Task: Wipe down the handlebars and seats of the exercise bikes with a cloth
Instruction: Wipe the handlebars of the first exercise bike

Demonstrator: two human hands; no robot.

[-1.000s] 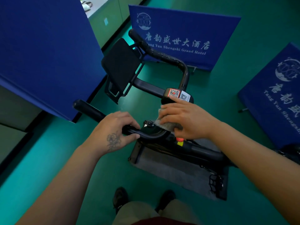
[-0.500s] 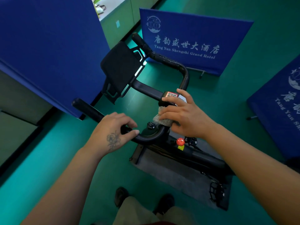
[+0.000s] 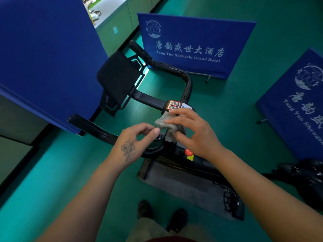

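The exercise bike's black handlebar [image 3: 90, 126] curves in a U, with its near grip at the left and its far grip [image 3: 139, 49] by the banner. A black console pad [image 3: 117, 79] sits between the grips, and a QR sticker [image 3: 174, 105] marks the stem. My right hand [image 3: 197, 135] pinches a crumpled grey cloth [image 3: 162, 122] just above the centre of the bar. My left hand [image 3: 134, 144] hovers over the bar's bend with its fingers loosely bent and its thumb tip close to the cloth, holding nothing. The seat is not in view.
A tall blue partition [image 3: 43, 58] stands close on the left. Blue hotel banners stand behind [image 3: 192, 44] and at the right [image 3: 297, 105]. A red knob [image 3: 188, 151] sits on the frame above a grey floor mat [image 3: 183, 187]. Part of another black machine [image 3: 305, 173] lies at the right.
My left hand has let go of the near handlebar and risen toward the cloth. My right hand has lifted the cloth off the bar and now pinches it.
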